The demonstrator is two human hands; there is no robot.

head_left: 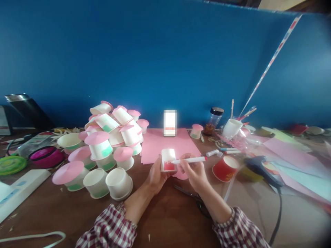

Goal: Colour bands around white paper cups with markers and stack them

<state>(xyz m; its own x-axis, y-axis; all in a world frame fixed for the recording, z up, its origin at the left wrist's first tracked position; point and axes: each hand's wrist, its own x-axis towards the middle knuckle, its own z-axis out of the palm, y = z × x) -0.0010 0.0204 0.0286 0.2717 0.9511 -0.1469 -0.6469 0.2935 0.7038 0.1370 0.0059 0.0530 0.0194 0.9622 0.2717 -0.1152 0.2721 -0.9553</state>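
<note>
My left hand (156,175) holds a small white paper cup (168,159) upside down over the wooden table; a red band is coloured along its lower side. In my right hand (194,172) I grip a white marker with a red end (190,160), and its tip touches the cup's red patch. Under my hands lies a pink paper circle (181,175), with dark scissors (191,196) below my right wrist. A sheet of pink paper (155,144) is spread just behind the cup.
A heap of white cups with pink lids (108,144) fills the left. A red cup (225,168), loose markers (227,150), a glue gun (261,168) with its cord and coloured papers (289,155) lie to the right. A jar (213,120) stands by the blue wall.
</note>
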